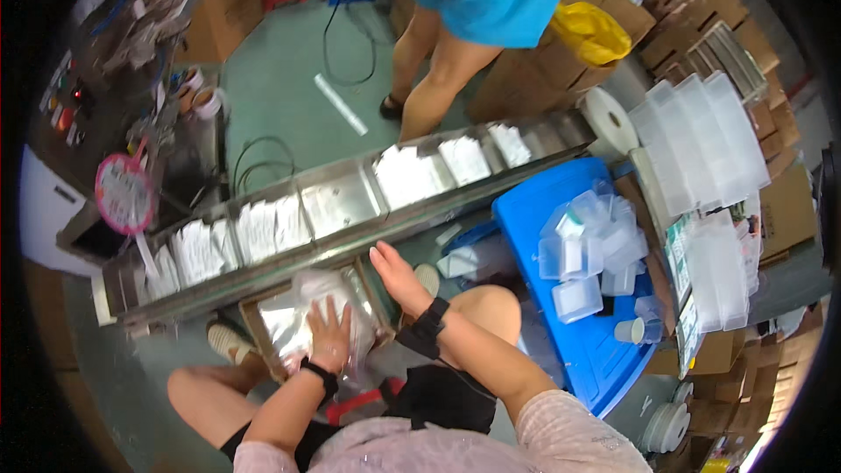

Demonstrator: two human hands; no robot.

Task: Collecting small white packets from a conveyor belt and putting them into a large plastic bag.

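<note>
My left hand lies with fingers spread on clear plastic bags inside an open cardboard box by my legs. Shiny, silvery plastic fills much of that box. To the right, my right hand is raised with its fingers stretched out and nothing in it. It is between the box and the blue table, close to the near edge of a long metal trough. Partitions divide the trough, and stacks of white printed packets stand in several sections.
A blue table at my right carries clear plastic boxes and a small cup. Nested translucent bins stand beyond it. Past the trough, a person in blue shorts stands near cartons. A pink round fan rises at the left end.
</note>
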